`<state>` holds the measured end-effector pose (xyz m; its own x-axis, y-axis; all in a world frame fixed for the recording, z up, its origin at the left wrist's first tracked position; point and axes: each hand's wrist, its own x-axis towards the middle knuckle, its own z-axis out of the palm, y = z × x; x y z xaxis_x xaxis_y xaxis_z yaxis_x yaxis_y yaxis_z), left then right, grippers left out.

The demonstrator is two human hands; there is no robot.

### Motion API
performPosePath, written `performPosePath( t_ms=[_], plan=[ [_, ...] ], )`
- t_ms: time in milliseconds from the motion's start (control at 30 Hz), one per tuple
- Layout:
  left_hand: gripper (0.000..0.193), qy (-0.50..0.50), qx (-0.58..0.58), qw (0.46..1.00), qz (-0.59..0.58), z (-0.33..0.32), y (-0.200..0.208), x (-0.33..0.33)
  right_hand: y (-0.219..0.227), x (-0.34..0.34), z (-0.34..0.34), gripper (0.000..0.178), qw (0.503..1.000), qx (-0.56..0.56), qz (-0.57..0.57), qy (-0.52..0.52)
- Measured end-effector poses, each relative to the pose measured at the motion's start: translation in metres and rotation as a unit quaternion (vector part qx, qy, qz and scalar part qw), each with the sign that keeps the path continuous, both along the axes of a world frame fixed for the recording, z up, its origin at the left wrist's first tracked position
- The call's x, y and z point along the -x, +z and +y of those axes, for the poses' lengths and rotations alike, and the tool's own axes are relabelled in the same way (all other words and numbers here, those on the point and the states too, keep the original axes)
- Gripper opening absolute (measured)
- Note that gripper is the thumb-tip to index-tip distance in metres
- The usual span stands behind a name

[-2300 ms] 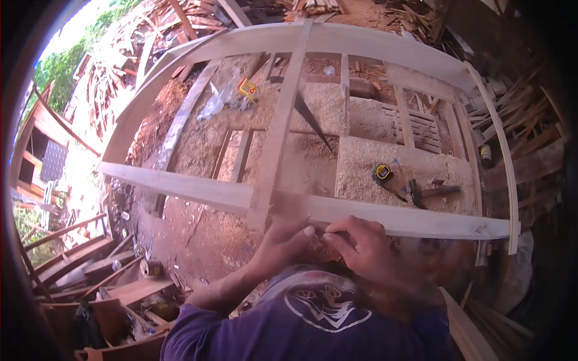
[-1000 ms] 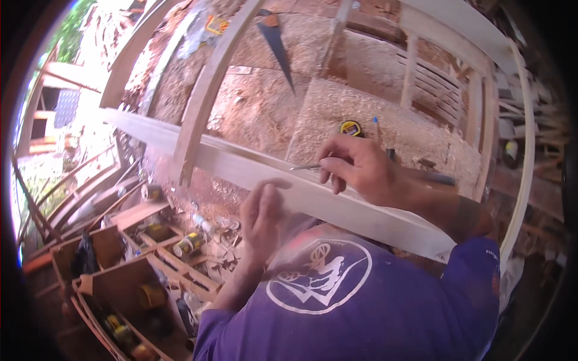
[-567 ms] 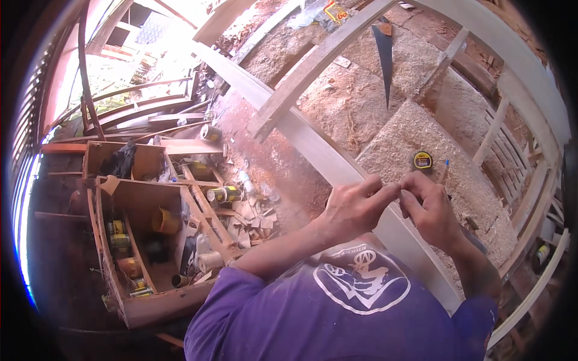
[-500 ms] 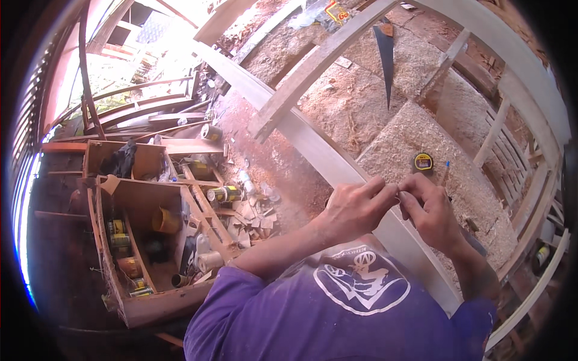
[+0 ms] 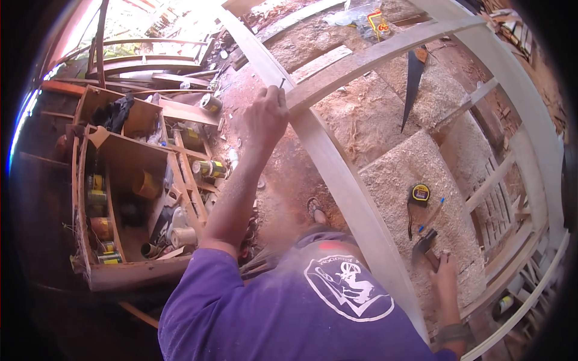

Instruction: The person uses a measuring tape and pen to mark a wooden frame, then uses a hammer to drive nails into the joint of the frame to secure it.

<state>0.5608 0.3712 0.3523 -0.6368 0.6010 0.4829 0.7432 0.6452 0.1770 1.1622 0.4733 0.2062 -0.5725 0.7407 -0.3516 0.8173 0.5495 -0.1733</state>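
My left hand (image 5: 267, 114) is closed with a nail (image 5: 282, 83) pinched at its fingertips, the shank sticking up. It is beside the joint where a wooden crosspiece (image 5: 361, 64) meets a long pale board (image 5: 343, 168). Low on the right, my right hand (image 5: 445, 275) closes on the handle of a hammer (image 5: 426, 243), over the sawdust-covered surface. A yellow and black tape measure (image 5: 420, 192) and a blue-tipped pen (image 5: 432, 215) lie just beyond the hammer.
A handsaw (image 5: 412, 87) lies farther back inside the frame. At left stands a wooden box (image 5: 135, 277) holding cans and rolls. A curved wooden rail (image 5: 518, 313) edges the right side. A can (image 5: 211, 103) lies on the ground near scrap timber.
My hands were together over the long board. The left has moved up and forward to the joint with the nail; the right has dropped down to the hammer and taken hold.
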Motion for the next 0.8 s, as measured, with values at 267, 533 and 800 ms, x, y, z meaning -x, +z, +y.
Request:
performPosePath(
  t_ms=[267, 533, 800],
  plan=[
    [0.023, 0.005, 0.033, 0.996, 0.088, -0.005, -0.041, 0.003, -0.025, 0.001, -0.003, 0.036, 0.999, -0.033, 0.035, 0.002],
    [0.019, -0.031, 0.025, 0.991, 0.126, -0.011, -0.041, 0.008, 0.045, 0.027, 0.014, 0.036, 0.998, 0.028, 0.046, -0.037],
    [0.024, -0.042, 0.034, 0.991, 0.126, -0.015, -0.047, 0.007, 0.169, 0.184, 0.061, 0.024, 0.880, 0.307, 0.348, -0.102]
  ],
)
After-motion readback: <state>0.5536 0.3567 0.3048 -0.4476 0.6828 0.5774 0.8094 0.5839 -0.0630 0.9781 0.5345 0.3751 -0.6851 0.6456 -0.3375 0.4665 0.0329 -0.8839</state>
